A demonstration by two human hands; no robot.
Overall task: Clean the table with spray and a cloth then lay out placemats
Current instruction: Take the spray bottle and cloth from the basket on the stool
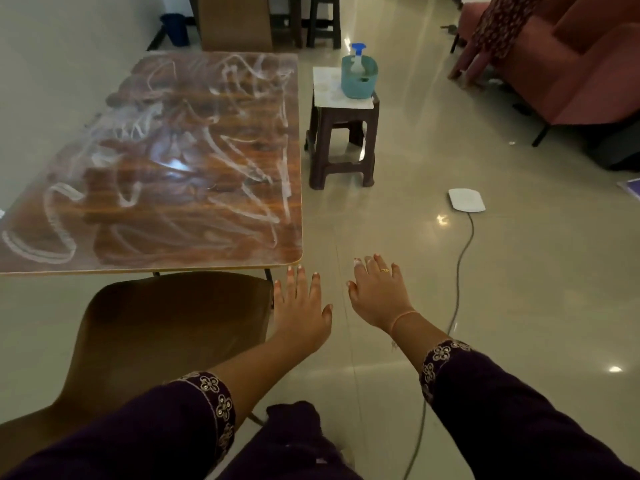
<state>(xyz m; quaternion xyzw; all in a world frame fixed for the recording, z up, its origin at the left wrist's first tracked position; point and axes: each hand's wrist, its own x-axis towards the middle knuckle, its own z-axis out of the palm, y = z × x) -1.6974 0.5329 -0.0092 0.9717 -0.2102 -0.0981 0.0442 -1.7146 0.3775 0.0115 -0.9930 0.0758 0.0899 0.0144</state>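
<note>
A wooden table at the left is covered in white smeared streaks. To its right a dark plastic stool carries a teal basket holding a spray bottle with a blue trigger head. My left hand hovers with straight spread fingers just off the table's near right corner, beside a chair back. My right hand, with a gold ring, is stretched forward over the floor, fingers relaxed. Neither hand holds anything. No cloth or placemats are visible.
A brown chair stands tucked at the table's near edge. A white pad with a grey cable lies on the tiled floor at the right. A pink sofa is at the far right; another chair and stools stand beyond the table.
</note>
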